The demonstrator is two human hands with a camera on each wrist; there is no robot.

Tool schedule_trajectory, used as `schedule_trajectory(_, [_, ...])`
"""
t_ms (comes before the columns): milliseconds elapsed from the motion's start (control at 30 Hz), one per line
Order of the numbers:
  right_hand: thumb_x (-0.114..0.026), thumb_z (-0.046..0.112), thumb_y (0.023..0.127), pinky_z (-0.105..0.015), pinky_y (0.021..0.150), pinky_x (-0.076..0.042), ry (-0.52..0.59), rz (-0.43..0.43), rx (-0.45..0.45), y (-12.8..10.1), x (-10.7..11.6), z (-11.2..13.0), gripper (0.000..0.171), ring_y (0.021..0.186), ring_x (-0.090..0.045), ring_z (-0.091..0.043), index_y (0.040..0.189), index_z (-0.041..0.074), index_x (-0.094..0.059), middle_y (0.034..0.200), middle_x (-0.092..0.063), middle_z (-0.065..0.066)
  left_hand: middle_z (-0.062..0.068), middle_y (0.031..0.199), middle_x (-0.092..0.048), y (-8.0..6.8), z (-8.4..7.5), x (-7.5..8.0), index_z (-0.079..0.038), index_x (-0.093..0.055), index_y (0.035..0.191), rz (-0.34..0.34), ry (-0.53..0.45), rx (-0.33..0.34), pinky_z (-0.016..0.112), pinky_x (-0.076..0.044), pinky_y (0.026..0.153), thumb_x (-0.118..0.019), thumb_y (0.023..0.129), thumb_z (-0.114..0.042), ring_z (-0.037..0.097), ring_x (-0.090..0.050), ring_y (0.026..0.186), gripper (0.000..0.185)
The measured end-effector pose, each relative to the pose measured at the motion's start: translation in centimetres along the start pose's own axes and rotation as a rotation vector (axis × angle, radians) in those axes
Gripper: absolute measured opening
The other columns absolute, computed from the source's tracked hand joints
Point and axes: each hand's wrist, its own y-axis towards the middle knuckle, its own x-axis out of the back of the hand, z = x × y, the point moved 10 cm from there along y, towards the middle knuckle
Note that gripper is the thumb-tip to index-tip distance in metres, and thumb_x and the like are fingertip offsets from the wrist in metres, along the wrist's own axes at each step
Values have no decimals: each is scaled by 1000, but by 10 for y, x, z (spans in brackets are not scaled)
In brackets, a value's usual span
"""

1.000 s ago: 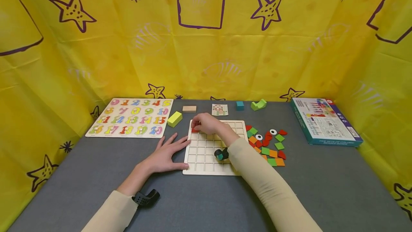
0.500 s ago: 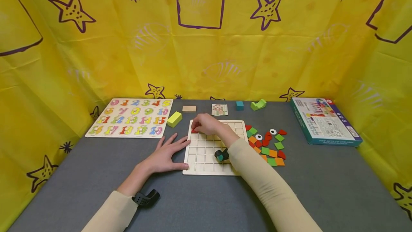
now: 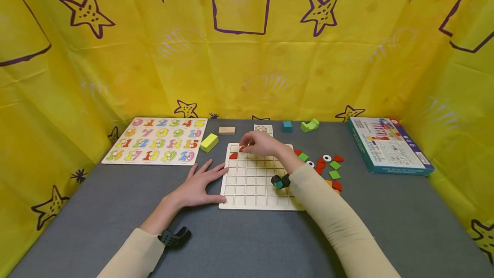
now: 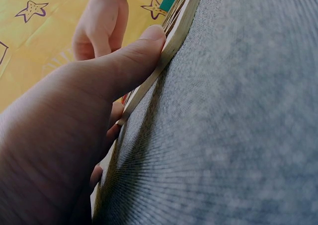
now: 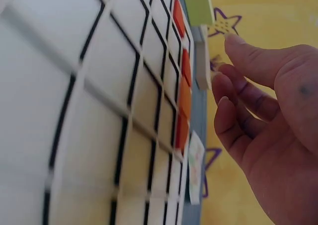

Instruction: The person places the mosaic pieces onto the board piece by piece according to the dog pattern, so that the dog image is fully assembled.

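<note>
Left hand (image 3: 200, 185) lies flat, steadying the pale wooden grid board (image 3: 257, 200), while the right hand (image 3: 264, 144), fingers loosely spread, hovers over small red wooden tiles (image 3: 233, 155) in the far row: light, stiff, best pinched by the edges.

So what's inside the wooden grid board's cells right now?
The grid board shows a red triangle piece in the far-left corner; most cells are bare. The right hand covers some far-row cells.

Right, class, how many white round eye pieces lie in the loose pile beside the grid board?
2. One eye piece lies at the pile's far edge; the other nearer the board, by the sleeve, which covers part of the pile, so more may be hidden.
</note>
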Motion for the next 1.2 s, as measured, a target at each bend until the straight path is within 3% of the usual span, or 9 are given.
schedule_trajectory(233, [-68,13,99,-35,82,-52,17,-34,-22,-24,20,-18,21,98,-61,-21,117,3,-69,107,-66,-4,-1,163,-31,-2,1,1,-25,-39,158,-15,11,-5,69,5,112,-67,82,-72,38,-9,152,94])
schedule_trajectory(567, [-67,14,99,-41,85,-52,33,-60,-102,-63,40,-47,23,100,-61,-24,120,4,-67,109,-65,-7,-2,163,-31,-2,1,0,-25,-39,158,-22,13,-14,68,5,112,-68,82,-71,38,-10,152,94])
schedule_trajectory(1200, [-68,11,98,-42,84,-53,7,-96,-186,-124,60,-96,23,93,-61,-24,118,1,-67,107,-66,-8,0,163,-32,0,1,-1,-25,-39,158,-24,19,-17,69,4,111,-68,82,-72,39,-10,152,94])
